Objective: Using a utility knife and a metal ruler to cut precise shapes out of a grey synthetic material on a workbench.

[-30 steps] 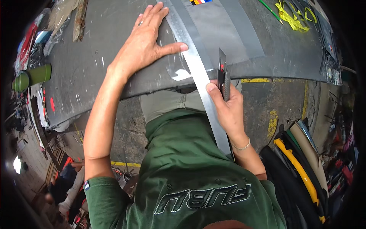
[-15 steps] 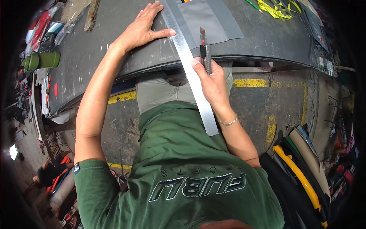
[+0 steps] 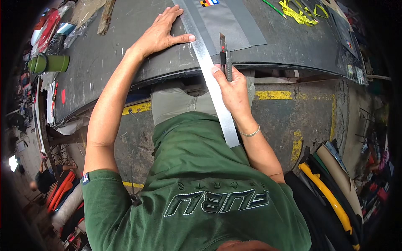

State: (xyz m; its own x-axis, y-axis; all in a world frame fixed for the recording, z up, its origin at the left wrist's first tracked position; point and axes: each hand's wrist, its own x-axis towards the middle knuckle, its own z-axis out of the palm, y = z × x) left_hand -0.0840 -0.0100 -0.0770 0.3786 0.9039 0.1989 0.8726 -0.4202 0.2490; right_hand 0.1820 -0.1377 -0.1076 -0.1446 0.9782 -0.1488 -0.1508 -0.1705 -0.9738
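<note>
Greys on the bench, green and yellow around

Silver ruler (image 3: 211, 73); grey sheet (image 3: 232, 25) on dark grey, white-flecked table (image 3: 104, 54); black knife (image 3: 226, 58); green cup (image 3: 48, 63); green shirt (image 3: 201, 175) with white outlined lettering; yellow floor stripes (image 3: 274, 95); yellow tape (image 3: 299, 10); silver bracelet (image 3: 250, 134).

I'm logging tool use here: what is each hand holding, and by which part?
The right hand grips a utility knife by its handle. The left hand holds nothing; it presses flat on the metal ruler.

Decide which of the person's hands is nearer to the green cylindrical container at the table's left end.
Left. The left hand presses flat beside the metal ruler, on the side toward the green container. The right hand holds a utility knife beyond the ruler, farther away.
</note>
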